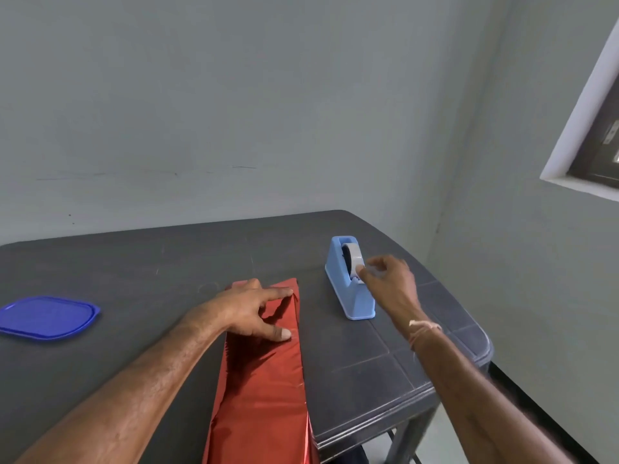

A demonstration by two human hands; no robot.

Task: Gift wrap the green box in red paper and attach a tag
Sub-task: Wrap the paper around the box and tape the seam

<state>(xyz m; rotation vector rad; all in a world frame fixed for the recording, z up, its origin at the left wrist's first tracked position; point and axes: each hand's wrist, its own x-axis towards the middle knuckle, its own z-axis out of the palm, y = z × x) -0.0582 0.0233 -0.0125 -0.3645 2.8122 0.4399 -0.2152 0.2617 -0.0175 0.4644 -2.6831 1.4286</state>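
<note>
Shiny red paper (264,380) lies folded in a long band on the dark table (150,269), running from mid-table past the near edge. The green box is hidden, presumably under the paper. My left hand (254,309) rests on the far end of the paper, with index finger and thumb pressing the fold flat. To the right stands a light blue tape dispenser (348,286). My right hand (388,279) is at its cutter end, fingertips pinching the end of the tape. No tag is in view.
A blue plastic lid (47,318) lies flat at the table's left side. A grey wall runs close behind the table. The table's right edge and rounded corner (482,343) are just right of the dispenser, with floor below.
</note>
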